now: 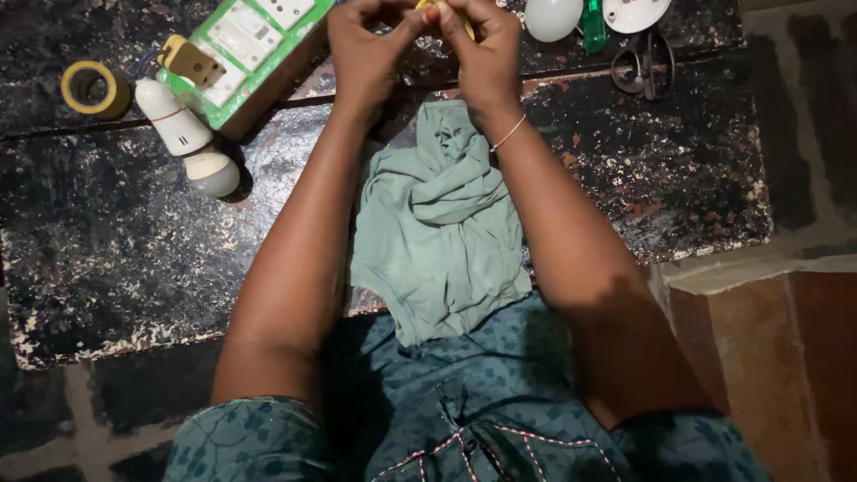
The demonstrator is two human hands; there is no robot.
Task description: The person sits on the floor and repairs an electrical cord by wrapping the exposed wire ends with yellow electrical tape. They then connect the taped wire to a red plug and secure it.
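Pinched between both grips, left hand (364,49) and right hand (486,54), a small yellow part (435,5) is held at the bench's (107,241) far edge, above a green cloth (437,223); a white bulb (183,134) lies left.

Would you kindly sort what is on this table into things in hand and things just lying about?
In hand: small yellow piece, pinched by left hand and right hand.

Lying about: tape roll, switch board, bulb, scissors, green cloth.
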